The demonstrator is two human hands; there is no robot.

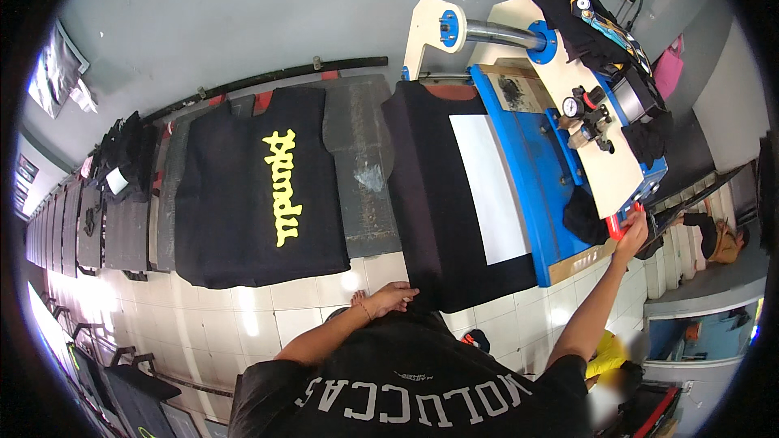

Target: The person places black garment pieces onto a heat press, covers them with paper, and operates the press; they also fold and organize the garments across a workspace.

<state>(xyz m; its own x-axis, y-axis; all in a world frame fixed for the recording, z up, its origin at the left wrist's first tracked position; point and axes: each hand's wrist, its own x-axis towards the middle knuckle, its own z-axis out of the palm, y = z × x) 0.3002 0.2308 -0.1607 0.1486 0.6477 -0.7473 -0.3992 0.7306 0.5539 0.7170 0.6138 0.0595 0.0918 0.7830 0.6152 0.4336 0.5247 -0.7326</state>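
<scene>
While the right hand (631, 235) has its fingers wrapped around the red handle (614, 228) of a blue-and-cream press machine (523, 154), the left hand (393, 299) is at the near left corner of a flat black fabric garment (430, 211); whether its curled fingers pinch the cloth, I cannot tell. A white rectangular sheet (491, 195) lies on it.

1. We see a black garment (423, 195) lying flat, its length running from 12 toward 6 o'clock, its 3 o'clock side hidden in our view by the press.
2. We see a plain white sheet (489, 189) flat on the garment, toward its 3 o'clock side.
3. We see a blue press (527, 146) just beyond the sheet at 3 o'clock, its red handle (613, 228) at its 5 o'clock end.
</scene>
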